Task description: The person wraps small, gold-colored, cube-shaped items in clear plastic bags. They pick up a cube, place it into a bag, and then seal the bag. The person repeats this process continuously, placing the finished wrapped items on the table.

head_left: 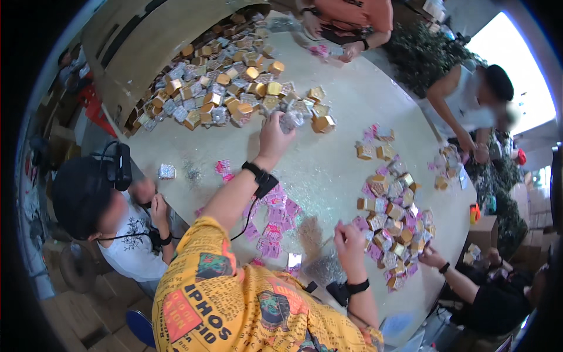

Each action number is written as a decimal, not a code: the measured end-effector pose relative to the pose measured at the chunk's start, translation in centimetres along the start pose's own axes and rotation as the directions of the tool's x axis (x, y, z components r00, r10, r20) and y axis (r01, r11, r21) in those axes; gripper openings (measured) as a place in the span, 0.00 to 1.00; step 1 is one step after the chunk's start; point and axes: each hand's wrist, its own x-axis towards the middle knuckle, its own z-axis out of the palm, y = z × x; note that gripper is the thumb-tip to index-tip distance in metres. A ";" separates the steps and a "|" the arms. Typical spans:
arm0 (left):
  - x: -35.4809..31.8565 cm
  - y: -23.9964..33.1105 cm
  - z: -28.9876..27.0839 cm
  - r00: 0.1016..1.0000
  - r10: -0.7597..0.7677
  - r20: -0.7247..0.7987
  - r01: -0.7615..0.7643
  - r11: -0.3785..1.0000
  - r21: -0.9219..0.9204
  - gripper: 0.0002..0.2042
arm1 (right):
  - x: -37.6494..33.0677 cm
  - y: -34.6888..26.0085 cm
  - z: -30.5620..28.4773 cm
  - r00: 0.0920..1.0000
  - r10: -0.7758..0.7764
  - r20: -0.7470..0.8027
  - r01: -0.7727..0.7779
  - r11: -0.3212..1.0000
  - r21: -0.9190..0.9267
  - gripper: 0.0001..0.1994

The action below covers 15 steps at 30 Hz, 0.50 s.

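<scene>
My left hand [275,139] reaches across the table to the near edge of a big heap of small gold-and-silver blocks [229,82]. Its fingers close around a glittery silver block [291,121], partly hidden by them. Close to my body, my right hand [350,243] is raised with its fingers drawn together; whatever they hold, if anything, is too small to make out. Between my arms lie scattered pink printed cards [274,220]. By my right wrist sits a mound of silvery glitter-like material [327,268], partly behind my arm.
A second pile mixes gold-and-silver blocks and pink cards [396,223] on the right. One silver block [167,171] lies alone at left. Several people stand or sit around the pale table [334,164]; a co-worker's hand [433,258] touches the right pile. A cardboard panel [138,41] borders the far left.
</scene>
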 end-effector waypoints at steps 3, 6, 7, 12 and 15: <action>-3.7 6.8 -4.1 0.983 0.156 0.095 -0.140 0.978 -0.153 0.22 | 3.1 -1.8 -1.9 0.990 -0.121 -0.074 0.123 0.992 0.034 0.02; -7.2 10.9 -6.1 0.945 0.246 0.216 -0.174 0.936 -0.305 0.22 | 4.9 -3.7 -3.4 0.960 -0.232 -0.157 0.231 0.973 -0.025 0.03; -8.2 11.7 -6.4 0.939 0.245 0.243 -0.159 0.931 -0.328 0.22 | 5.1 -4.3 -3.8 0.954 -0.249 -0.166 0.248 0.968 -0.025 0.03; -11.3 14.6 -8.2 0.902 0.260 0.344 -0.097 0.900 -0.425 0.22 | 4.7 -5.6 -4.8 0.923 -0.354 -0.152 0.337 0.933 -0.125 0.03; -12.3 15.5 -9.2 0.900 0.278 0.337 -0.111 0.892 -0.438 0.23 | 3.7 -5.9 -5.1 0.917 -0.380 -0.120 0.356 0.917 -0.180 0.03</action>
